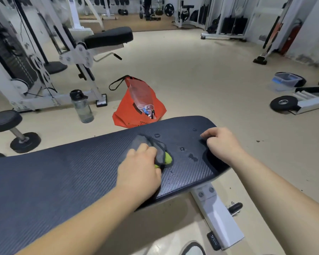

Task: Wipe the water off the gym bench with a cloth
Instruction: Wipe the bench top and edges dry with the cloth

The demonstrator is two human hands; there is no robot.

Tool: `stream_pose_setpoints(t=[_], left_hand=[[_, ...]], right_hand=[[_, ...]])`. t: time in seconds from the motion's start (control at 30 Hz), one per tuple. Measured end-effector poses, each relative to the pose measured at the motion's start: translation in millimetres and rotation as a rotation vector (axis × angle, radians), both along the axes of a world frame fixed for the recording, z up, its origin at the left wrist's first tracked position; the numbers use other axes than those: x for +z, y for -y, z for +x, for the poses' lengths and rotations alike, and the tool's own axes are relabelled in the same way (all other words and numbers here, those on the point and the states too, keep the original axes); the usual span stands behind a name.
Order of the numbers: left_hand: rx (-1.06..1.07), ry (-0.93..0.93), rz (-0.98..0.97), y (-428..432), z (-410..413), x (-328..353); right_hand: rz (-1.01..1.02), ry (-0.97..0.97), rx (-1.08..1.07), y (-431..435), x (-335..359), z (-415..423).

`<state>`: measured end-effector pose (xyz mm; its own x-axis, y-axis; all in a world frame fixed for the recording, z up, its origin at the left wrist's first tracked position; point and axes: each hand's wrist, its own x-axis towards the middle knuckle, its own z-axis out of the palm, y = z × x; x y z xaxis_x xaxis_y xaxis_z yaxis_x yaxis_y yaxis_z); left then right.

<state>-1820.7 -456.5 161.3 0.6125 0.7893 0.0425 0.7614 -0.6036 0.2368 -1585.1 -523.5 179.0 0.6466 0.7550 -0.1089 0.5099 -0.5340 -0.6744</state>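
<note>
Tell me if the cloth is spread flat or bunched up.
Bunched up. The cloth sits in crumpled grey folds with a green patch showing, gripped by the left hand on the bench.

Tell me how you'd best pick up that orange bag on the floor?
By the black strap loop at its top left, coming from above: the orange bag is slumped and open, so its sides would likely crumple, while the loop stands free.
</note>
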Motion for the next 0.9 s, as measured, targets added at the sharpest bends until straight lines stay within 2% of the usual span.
stream_pose_setpoints(t=[0.1,0.17,0.23,0.33,0.37,0.47,0.53,0.57,0.63,0.73,0.83,0.9], left_hand=[[-0.349,0.053,-0.050,20.9,-9.6,1.4],[-0.428,0.072,-0.081,0.2,-14.7,4.9],[-0.309,0.057,-0.055,-23.4,-16.4,4.1],[0.039,0.068,0.008,-33.4,-7.3,4.1],[0.047,0.034,0.019,-27.2,-4.9,3.2],[-0.236,0.046,-0.042,-11.7,-21.3,4.5],[-0.316,0.015,-0.046,-36.9,-34.8,9.0],[-0.280,-0.023,0.006,-55.0,-35.6,8.1],[-0.067,-0.040,0.075,-84.0,-23.9,5.8],[0.175,-0.006,0.065,-100.7,17.8,-4.7],[0.155,0.029,0.036,-91.1,54.4,-4.2],[0.032,0.067,0.023,-71.5,68.4,-7.1]], right_hand=[[-0.029,0.029,0.013,0.6,-1.6,-2.0],[-0.020,0.061,0.017,-4.1,-0.3,-7.4],[-0.010,0.085,0.053,-10.9,1.3,-14.4],[-0.012,0.131,0.171,-23.7,-1.0,-24.1],[-0.022,0.149,0.206,-28.0,-3.0,-26.4],[-0.058,0.193,0.298,-39.9,-10.0,-32.5],[-0.078,0.229,0.327,-45.3,-14.4,-32.1],[-0.072,0.239,0.324,-46.0,-15.8,-30.4],[-0.027,0.246,0.304,-44.6,-18.5,-24.3],[0.058,0.289,0.205,-36.6,-22.1,-8.1],[0.038,0.321,0.079,-26.5,-22.3,10.0],[-0.019,0.320,0.027,-18.7,-23.7,19.9]])
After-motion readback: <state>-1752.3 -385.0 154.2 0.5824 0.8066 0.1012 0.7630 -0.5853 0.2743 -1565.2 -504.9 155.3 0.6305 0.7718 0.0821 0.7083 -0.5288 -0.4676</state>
